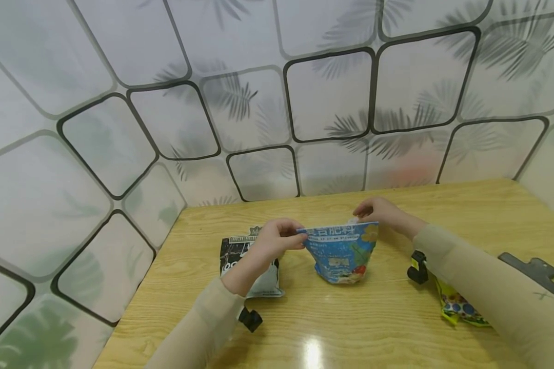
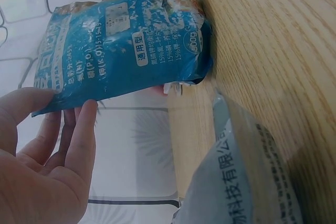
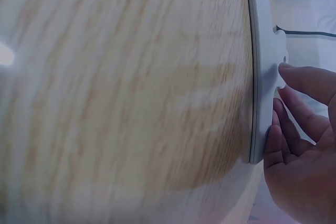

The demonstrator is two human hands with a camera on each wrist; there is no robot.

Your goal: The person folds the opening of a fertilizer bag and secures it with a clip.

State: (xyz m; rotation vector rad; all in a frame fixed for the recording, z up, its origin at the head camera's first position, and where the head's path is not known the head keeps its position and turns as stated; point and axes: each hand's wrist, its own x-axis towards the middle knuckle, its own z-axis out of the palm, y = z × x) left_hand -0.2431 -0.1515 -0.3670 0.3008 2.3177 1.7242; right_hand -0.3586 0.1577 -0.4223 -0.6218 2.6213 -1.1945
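Observation:
A blue printed fertilizer bag [image 1: 339,256] stands upright on the table, its flat top edge spread wide. At that edge's left corner my left hand [image 1: 273,240] pinches the bag between thumb and fingers; the left wrist view shows the same grip on the blue bag [image 2: 121,51]. Behind the bag's right top corner is my right hand [image 1: 382,211]. It pinches the tab of a long white bag clip [image 3: 262,66], seen in the right wrist view. Only a bit of the white clip [image 1: 353,221] shows in the head view, the rest hidden behind the bag.
A black and white bag [image 1: 265,284] lies to the left, partly behind my left forearm. To the right, a dark grey clip with a tab [image 1: 531,271] and a yellow patterned bag [image 1: 461,307] lie by my right sleeve. A patterned wall [image 1: 254,118] borders the wooden table [image 1: 351,328].

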